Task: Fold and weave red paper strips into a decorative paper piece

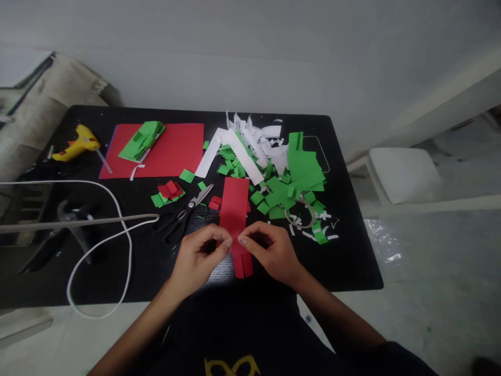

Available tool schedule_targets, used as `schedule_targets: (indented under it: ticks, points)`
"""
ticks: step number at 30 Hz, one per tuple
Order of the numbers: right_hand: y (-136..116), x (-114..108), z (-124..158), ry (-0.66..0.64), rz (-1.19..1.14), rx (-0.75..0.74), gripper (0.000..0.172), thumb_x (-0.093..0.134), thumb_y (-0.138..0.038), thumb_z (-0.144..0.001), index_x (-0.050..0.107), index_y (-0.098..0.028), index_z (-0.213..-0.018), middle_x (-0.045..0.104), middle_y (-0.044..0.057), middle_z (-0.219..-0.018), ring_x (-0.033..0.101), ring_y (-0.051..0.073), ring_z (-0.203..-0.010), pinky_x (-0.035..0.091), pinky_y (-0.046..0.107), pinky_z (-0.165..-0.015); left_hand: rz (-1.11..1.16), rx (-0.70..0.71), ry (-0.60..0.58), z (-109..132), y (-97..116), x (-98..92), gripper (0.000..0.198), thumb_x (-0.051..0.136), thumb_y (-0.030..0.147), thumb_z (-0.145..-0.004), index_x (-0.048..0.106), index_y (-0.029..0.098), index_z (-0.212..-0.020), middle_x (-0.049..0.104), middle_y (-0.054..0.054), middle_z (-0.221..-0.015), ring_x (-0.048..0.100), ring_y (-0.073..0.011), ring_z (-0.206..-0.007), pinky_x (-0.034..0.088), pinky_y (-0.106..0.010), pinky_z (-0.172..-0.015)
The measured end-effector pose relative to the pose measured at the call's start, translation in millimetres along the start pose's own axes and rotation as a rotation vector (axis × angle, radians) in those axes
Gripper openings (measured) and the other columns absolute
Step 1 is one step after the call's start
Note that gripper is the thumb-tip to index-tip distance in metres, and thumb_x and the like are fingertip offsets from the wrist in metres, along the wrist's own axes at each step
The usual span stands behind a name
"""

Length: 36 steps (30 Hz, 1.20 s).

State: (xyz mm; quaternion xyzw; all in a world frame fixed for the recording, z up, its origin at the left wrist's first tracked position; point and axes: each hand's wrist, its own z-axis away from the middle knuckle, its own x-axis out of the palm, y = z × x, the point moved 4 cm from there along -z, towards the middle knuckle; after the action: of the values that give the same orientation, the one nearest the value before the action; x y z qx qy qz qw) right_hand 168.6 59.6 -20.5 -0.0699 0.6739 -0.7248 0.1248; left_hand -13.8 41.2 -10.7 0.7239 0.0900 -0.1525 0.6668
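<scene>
Both hands pinch a red paper strip at the near edge of a black table.

The left hand (198,258) and right hand (272,250) meet fingertip to fingertip, each nipping the red paper strip (235,203), which lies lengthwise on the table (352,261), its near end slit. Scissors (183,214) lie just left of it, beside a looping white cable (117,250). Farther back sit green scraps (301,167), white strips (242,143), a red sheet (176,149) and a yellow glue gun (76,143).
</scene>
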Motion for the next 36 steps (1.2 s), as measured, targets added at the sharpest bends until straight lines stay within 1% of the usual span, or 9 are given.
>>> schedule_targets:
  ticks: [8,12,15,18,24,26,30,33,36]
  points:
    - [1.6,-6.0,-1.6,0.014,0.024,0.015,0.006,0.076,-0.026,-0.088,0.078,-0.022,-0.085,0.079,0.002,-0.081,0.074,0.018,-0.075,0.059,0.031,-0.071,0.017,-0.011,0.029,-3.0,-0.5,-3.5,0.01,0.07,0.02,-0.089,0.073,0.019,-0.079,0.073,0.001,-0.072,0.066,-0.0121,-0.064,0.053,-0.021,-0.063]
    - [1.1,-5.7,-2.1,0.046,0.002,0.017,0.007,0.076,-0.027,-0.088,0.076,-0.022,-0.083,0.078,0.002,-0.079,0.073,0.018,-0.072,0.059,0.03,-0.069,0.055,-0.033,0.052,-0.9,-2.5,-3.3,0.01,0.069,0.023,-0.091,0.073,0.019,-0.083,0.073,0.0,-0.074,0.066,-0.0128,-0.066,0.053,-0.022,-0.064]
    - [2.3,-6.1,-2.1,0.075,-0.032,0.026,0.008,0.076,-0.029,-0.089,0.076,-0.022,-0.085,0.078,0.002,-0.081,0.073,0.017,-0.073,0.06,0.03,-0.069,0.075,-0.079,0.075,1.2,-6.9,-3.7,0.011,0.069,0.025,-0.092,0.071,0.018,-0.084,0.072,0.0,-0.074,0.065,-0.0126,-0.066,0.052,-0.022,-0.063]
    - [2.9,-6.2,-1.7,0.097,-0.059,0.01,0.006,0.076,-0.029,-0.091,0.076,-0.023,-0.088,0.078,0.002,-0.085,0.073,0.017,-0.075,0.061,0.029,-0.071,0.077,-0.14,0.038,2.7,-12.3,-1.0,0.019,0.068,0.031,-0.095,0.069,0.018,-0.081,0.068,0.001,-0.07,0.062,-0.0122,-0.063,0.05,-0.021,-0.062]
    - [5.1,-2.7,0.0,0.087,-0.07,0.014,0.008,0.077,-0.029,-0.09,0.077,-0.024,-0.096,0.079,0.002,-0.093,0.076,0.018,-0.085,0.063,0.03,-0.078,0.121,-0.191,-0.052,4.6,-13.9,7.6,0.023,0.065,0.039,-0.098,0.073,0.018,-0.091,0.07,0.0,-0.074,0.062,-0.0133,-0.065,0.048,-0.022,-0.062]
    - [6.4,-1.3,0.4,0.069,-0.103,0.025,0.011,0.078,-0.03,-0.089,0.077,-0.024,-0.099,0.08,0.003,-0.097,0.077,0.019,-0.089,0.064,0.031,-0.081,0.152,-0.196,-0.037,4.2,-12.9,8.6,0.022,0.066,0.038,-0.098,0.074,0.018,-0.093,0.069,0.0,-0.071,0.061,-0.0132,-0.064,0.048,-0.022,-0.06]
    - [6.5,-0.5,0.1,0.056,-0.174,0.001,0.013,0.076,-0.031,-0.091,0.077,-0.026,-0.102,0.079,0.005,-0.11,0.076,0.021,-0.104,0.065,0.034,-0.091,0.156,-0.188,-0.002,3.7,-11.7,8.3,0.022,0.068,0.036,-0.096,0.073,0.018,-0.086,0.065,0.002,-0.066,0.056,-0.0116,-0.058,0.047,-0.02,-0.056]
    - [7.2,-1.5,-1.0,0.074,-0.236,0.013,0.015,0.076,-0.03,-0.092,0.076,-0.026,-0.106,0.079,0.005,-0.117,0.074,0.022,-0.115,0.062,0.038,-0.101,0.169,-0.184,-0.003,4.7,-12.3,8.4,0.019,0.069,0.034,-0.096,0.073,0.018,-0.086,0.064,0.002,-0.066,0.057,-0.0112,-0.058,0.048,-0.02,-0.055]
    - [7.4,-2.0,-2.3,0.077,-0.306,0.037,0.017,0.079,-0.028,-0.089,0.076,-0.026,-0.106,0.079,0.005,-0.118,0.073,0.022,-0.119,0.059,0.04,-0.109,0.171,-0.176,-0.003,6.0,-14.0,8.6,0.014,0.071,0.032,-0.094,0.074,0.019,-0.09,0.068,0.002,-0.071,0.06,-0.0116,-0.062,0.05,-0.02,-0.059]
